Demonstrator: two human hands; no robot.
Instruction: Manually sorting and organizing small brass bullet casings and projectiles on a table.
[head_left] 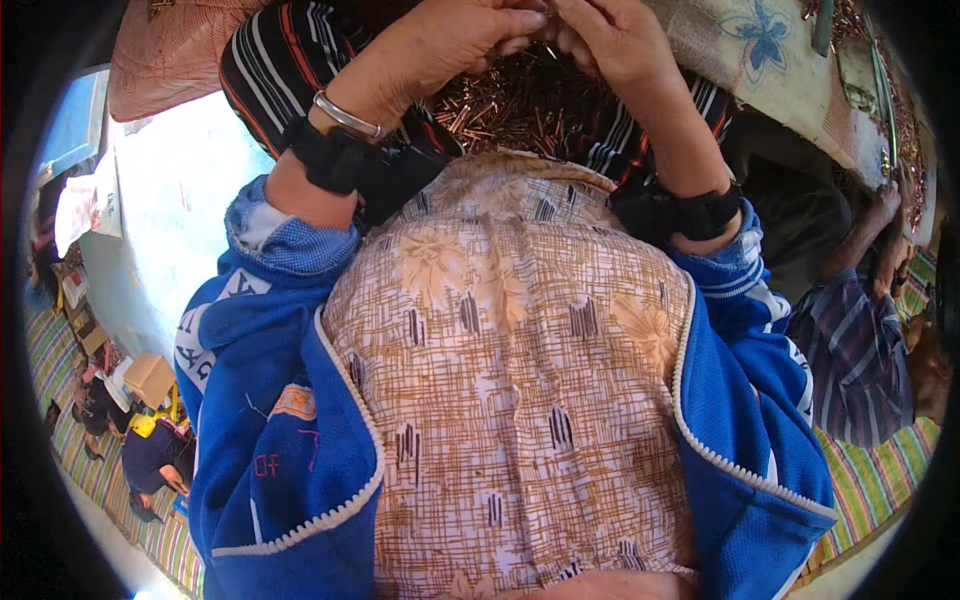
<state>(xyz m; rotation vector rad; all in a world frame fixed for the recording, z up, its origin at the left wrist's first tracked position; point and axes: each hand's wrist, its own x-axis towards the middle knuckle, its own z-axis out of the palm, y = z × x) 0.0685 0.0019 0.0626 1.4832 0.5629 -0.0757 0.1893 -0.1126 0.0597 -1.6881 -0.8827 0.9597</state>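
Observation:
At the top edge of the head view my left hand [497, 28] and my right hand [618, 42] meet, thumbs and fingers pinched together. What lies between the fingertips is cut off or too small to make out. Below them, in my lap between striped dark trousers [290, 80], spreads a heap of small, thin copper-coloured metal pieces [520, 105]. Neither hand rests on the heap. A silver bangle [347, 116] circles my left wrist, and a black band [690, 213] wraps my right forearm.
At the right sits another person in a striped shirt [855, 350], an arm reaching toward more metal pieces [915, 190]. A patterned cushion [770, 60] lies at the upper right, a brownish one [165, 55] at the upper left. Farther left, a person [155, 455] sits near a cardboard box [150, 380].

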